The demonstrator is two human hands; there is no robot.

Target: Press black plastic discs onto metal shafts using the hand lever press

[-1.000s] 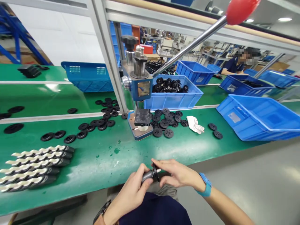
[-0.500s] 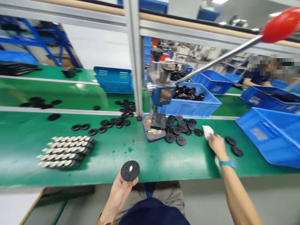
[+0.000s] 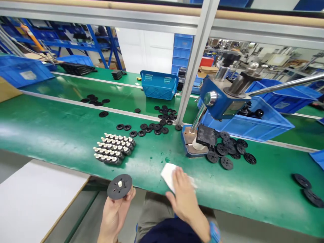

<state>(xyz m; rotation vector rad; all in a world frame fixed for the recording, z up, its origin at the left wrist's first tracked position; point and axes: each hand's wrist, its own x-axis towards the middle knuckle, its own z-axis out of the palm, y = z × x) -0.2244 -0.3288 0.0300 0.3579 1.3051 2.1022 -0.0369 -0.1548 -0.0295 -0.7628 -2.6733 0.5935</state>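
Observation:
My left hand (image 3: 115, 211) is closed round the stem of a black disc part (image 3: 119, 186) with a white centre pin, its face turned up toward me below the table's front edge. My right hand (image 3: 183, 194) lies on a white cloth (image 3: 169, 174) at the front of the green table (image 3: 63, 135), its fingers curled over the cloth. A stack of white-tipped black spiral rods (image 3: 113, 148) lies left of centre. A blue hand press (image 3: 220, 104) with a long steel lever (image 3: 286, 84) stands behind, with loose black discs (image 3: 227, 152) at its base.
More black discs (image 3: 154, 126) lie scattered by the grey frame post (image 3: 194, 64). A blue bin (image 3: 250, 121) of black parts stands behind the press, and a blue basket (image 3: 158, 84) further back. A white board (image 3: 32, 199) sits low at the left. Two discs (image 3: 307, 189) lie far right.
My right hand let go of the disc part, reached right to the white cloth, and brought it to the table's front edge. My left hand keeps the part. My view swung left.

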